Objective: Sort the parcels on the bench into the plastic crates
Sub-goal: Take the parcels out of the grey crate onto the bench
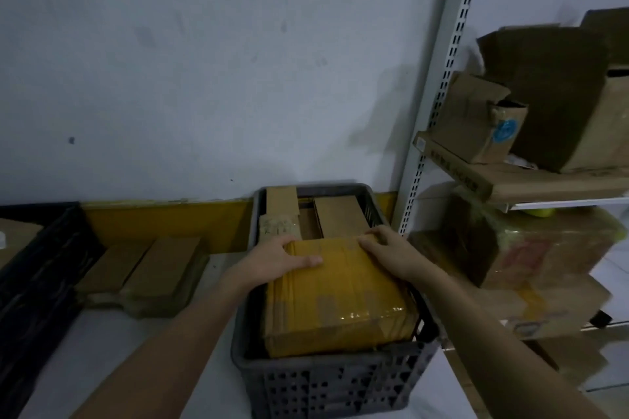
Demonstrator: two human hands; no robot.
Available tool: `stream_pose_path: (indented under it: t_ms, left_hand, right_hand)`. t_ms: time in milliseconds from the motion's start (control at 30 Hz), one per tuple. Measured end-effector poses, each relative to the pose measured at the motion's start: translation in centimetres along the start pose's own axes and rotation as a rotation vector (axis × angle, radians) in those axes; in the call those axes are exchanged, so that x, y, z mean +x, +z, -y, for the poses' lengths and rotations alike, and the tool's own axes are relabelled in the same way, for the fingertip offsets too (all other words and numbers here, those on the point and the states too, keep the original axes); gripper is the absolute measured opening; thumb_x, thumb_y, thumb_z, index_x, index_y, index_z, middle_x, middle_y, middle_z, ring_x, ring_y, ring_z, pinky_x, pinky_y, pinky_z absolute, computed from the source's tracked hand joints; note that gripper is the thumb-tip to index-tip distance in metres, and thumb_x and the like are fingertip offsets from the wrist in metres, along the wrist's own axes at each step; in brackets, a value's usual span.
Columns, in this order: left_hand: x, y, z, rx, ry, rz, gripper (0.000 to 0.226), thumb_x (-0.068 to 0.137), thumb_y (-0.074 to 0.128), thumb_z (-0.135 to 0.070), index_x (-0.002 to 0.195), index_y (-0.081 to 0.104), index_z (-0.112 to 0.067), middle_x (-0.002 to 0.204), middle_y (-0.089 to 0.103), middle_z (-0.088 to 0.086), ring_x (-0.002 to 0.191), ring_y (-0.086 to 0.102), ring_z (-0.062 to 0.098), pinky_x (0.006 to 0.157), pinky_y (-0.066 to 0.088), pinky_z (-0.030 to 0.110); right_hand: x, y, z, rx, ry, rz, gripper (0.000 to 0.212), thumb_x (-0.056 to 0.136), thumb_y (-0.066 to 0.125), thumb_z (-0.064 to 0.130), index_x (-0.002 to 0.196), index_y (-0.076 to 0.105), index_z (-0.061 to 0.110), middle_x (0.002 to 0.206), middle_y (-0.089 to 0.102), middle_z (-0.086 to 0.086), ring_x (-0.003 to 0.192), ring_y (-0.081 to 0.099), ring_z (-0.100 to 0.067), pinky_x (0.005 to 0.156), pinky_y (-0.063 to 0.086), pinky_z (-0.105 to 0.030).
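A grey plastic crate [326, 384] stands on the white bench at centre. A yellow taped parcel [340, 303] lies in its near half, partly above the rim. My left hand [272, 260] grips the parcel's far left corner, thumb on top and fingers over the far edge. My right hand [388, 250] grips its far right corner the same way. Behind it, several brown cardboard parcels [340, 218] stand inside the crate. Two flat brown parcels [143, 269] lie on the bench at left.
A dark crate [37, 282] sits at the left edge with a box inside. A white slotted shelf upright [439, 112] rises at right, its shelves loaded with cardboard boxes [544, 105]. A yellow strip runs along the grey wall's base.
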State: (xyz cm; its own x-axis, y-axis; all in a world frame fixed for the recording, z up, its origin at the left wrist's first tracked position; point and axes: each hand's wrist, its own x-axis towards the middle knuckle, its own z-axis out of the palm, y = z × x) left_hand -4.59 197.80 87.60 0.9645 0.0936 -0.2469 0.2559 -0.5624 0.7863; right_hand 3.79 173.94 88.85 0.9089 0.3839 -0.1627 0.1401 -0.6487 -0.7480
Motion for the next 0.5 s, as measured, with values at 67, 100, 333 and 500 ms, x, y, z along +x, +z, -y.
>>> stream_pose_path:
  t_ms: [67, 100, 333, 500]
  left_hand:
    - [-0.2, 0.1, -0.5, 0.031, -0.026, -0.020, 0.108, 0.042, 0.074, -0.086, 0.131, 0.056, -0.028, 0.124, 0.061, -0.004, 0.109, 0.062, 0.016, 0.093, 0.056, 0.039]
    - [-0.2, 0.2, -0.7, 0.041, -0.032, -0.040, 0.111, 0.040, 0.074, -0.087, 0.132, 0.056, -0.027, 0.125, 0.061, -0.003, 0.109, 0.062, 0.017, 0.093, 0.056, 0.040]
    - [-1.2, -0.2, -3.2, -0.046, 0.096, -0.298, 0.055, 0.067, 0.084, -0.052, 0.108, 0.063, -0.020, 0.104, 0.066, -0.003, 0.091, 0.066, 0.012, 0.070, 0.057, 0.027]
    - [-1.0, -3.8, -4.9, -0.238, 0.128, -0.575, 0.038, 0.074, 0.083, -0.042, 0.088, 0.062, -0.014, 0.090, 0.068, 0.001, 0.080, 0.067, 0.016, 0.058, 0.051, 0.024]
  right_hand:
    - [-0.5, 0.1, -0.8, 0.052, -0.038, -0.022, 0.048, 0.098, 0.051, 0.051, 0.138, 0.045, 0.025, 0.124, 0.049, 0.002, 0.108, 0.050, -0.018, 0.094, 0.046, -0.037]
    - [-0.6, 0.2, -1.0, 0.063, -0.053, -0.037, 0.049, 0.097, 0.052, 0.051, 0.138, 0.044, 0.026, 0.124, 0.049, 0.002, 0.109, 0.051, -0.018, 0.096, 0.047, -0.040]
    - [0.1, -3.3, 0.2, 0.306, -0.187, -0.070, 0.035, 0.099, 0.049, 0.048, 0.130, 0.051, 0.031, 0.121, 0.053, 0.006, 0.107, 0.055, -0.016, 0.084, 0.047, -0.036]
    - [2.3, -5.7, 1.0, 0.736, -0.068, -0.198, 0.027, 0.105, 0.042, 0.033, 0.110, 0.062, 0.017, 0.102, 0.065, -0.006, 0.089, 0.061, -0.023, 0.078, 0.052, -0.033]
